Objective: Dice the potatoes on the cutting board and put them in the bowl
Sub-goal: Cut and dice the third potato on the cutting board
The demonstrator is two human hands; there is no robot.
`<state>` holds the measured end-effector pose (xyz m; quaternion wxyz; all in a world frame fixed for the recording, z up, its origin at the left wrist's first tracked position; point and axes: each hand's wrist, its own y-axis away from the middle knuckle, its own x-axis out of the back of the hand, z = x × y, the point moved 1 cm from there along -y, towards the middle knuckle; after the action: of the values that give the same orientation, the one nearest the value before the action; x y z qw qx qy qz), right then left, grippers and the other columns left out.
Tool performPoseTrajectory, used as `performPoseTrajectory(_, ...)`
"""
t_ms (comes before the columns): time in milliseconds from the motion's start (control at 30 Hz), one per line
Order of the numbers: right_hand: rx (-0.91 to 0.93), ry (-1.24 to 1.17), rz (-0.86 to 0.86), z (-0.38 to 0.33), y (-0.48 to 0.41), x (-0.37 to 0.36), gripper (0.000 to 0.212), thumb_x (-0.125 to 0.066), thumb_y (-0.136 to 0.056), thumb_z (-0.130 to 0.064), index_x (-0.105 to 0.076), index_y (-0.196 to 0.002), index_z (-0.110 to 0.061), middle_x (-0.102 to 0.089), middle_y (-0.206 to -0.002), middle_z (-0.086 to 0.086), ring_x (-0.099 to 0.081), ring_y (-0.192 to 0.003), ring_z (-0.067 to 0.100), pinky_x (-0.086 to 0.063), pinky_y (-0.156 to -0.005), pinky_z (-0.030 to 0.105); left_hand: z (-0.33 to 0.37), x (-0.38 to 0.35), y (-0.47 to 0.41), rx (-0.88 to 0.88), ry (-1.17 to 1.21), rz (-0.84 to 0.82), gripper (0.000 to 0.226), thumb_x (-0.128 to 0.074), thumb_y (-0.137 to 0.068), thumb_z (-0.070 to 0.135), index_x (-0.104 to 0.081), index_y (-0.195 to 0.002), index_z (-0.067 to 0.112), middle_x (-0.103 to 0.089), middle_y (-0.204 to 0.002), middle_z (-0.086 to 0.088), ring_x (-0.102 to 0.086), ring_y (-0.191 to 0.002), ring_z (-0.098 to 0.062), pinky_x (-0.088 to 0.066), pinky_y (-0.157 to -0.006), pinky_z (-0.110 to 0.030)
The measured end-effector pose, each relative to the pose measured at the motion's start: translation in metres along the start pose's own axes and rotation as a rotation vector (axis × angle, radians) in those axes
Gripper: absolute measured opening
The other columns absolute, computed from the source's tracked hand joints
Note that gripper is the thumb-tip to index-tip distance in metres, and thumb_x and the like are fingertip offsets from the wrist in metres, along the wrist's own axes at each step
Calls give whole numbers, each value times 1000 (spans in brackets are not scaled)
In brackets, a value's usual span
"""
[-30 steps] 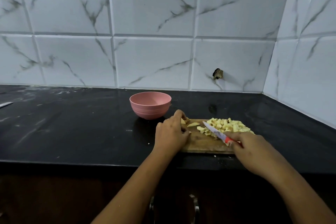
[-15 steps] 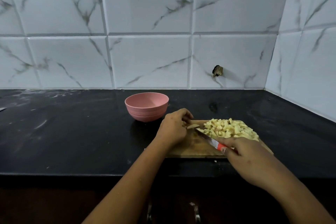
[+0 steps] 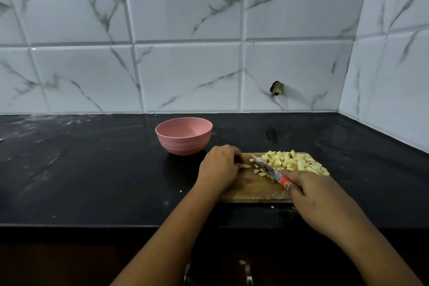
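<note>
1. Potato dice (image 3: pixel 294 162), pale and blocky, lie heaped on the right of the wooden cutting board (image 3: pixel 250 190), likely pushed clear of the cutting area.
2. The left hand (image 3: pixel 220 167) curls its fingers onto a small potato piece (image 3: pixel 245 166), steadying it.
3. The right hand (image 3: pixel 315 193) grips the red-handled knife (image 3: pixel 267 168), its blade angled between piece and heap.
4. The smooth pink bowl (image 3: pixel 183 146) stands near the board, seemingly empty.

Glossy marble-veined wall tiles (image 3: pixel 190 76), polished black stone counter (image 3: pixel 92 169) — matt pink bowl (image 3: pixel 183 136), wooden cutting board (image 3: pixel 253 188).
</note>
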<state>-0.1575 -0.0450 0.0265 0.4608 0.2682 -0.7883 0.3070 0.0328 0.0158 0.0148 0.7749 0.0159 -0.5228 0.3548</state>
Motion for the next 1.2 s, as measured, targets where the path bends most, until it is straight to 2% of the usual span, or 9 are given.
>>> performPoseTrajectory(67,15,6,1,-6,2,-3,40,-36,-102,-34,-42,-141,-40,-60,-99,-14,-56,-74,3,-48,-60,22,-2,4,8,14,22,5,14,-68,-86,27,-72,-99,28,-67,-107,9,-61,-97,-10,-53,-88,-33)
performPoseTrajectory(267,60,110,23,-27,12,-14,44,-31,-103,-31,-31,-146,-39,-61,-106,-10,-50,-72,4,-33,-49,18,-4,6,31,40,39,58,13,-68,-85,30,-72,-96,34,-64,-99,13,-59,-95,-9,-51,-84,-30)
performPoseTrajectory(367,58,197,44,-32,14,-20,48,-33,-103,-25,-27,-148,-38,-62,-100,-10,-49,-68,6,-32,-48,18,-4,5,36,68,108,87,10,-68,-86,29,-73,-93,33,-58,-88,16,-59,-92,-9,-50,-82,-27)
performPoseTrajectory(500,46,224,35,-36,11,-28,52,-41,-100,-20,-27,-147,-37,-59,-93,-9,-51,-68,8,-33,-47,20,-3,3,36,61,107,86,14,-65,-88,26,-73,-99,29,-67,-100,11,-60,-92,-7,-50,-83,-25)
performPoseTrajectory(600,58,259,55,-41,8,-29,53,-42,-99,-16,-31,-147,-35,-48,-76,-11,-39,-55,4,-26,-43,20,-4,2,37,69,142,90,15,-65,-88,23,-74,-99,30,-68,-102,13,-60,-93,-5,-49,-86,-24)
performPoseTrajectory(800,42,354,82,-44,10,-33,61,-41,-99,-13,-18,-152,-33,-43,-72,-9,-36,-53,5,-24,-42,22,-7,1,43,80,193,150,15,-68,-85,20,-73,-98,25,-69,-97,10,-62,-91,-5,-52,-87,-26)
performPoseTrajectory(1000,47,224,109,-35,17,-27,65,-44,-99,-18,-11,-152,-39,-56,-88,-10,-46,-62,5,-30,-45,19,-8,2,45,76,220,217,21,-68,-78,17,-57,-94,24,-69,-84,6,-63,-85,-13,-53,-77,-37)
performPoseTrajectory(1133,95,293,73,-47,22,-30,61,-41,-100,-18,-14,-151,-36,-50,-83,-8,-42,-63,7,-27,-46,21,-9,1,46,82,236,236,21,-64,-76,15,-49,-90,22,-69,-82,3,-62,-84,-18,-50,-74,-41)
performPoseTrajectory(1200,102,320,42,-53,21,-34,64,-42,-99,-12,-12,-152,-31,-57,-94,-4,-44,-69,11,-31,-51,23,-9,0,46,84,254,244,21,-64,-76,14,-49,-88,22,-69,-80,3,-62,-82,-18,-50,-73,-42)
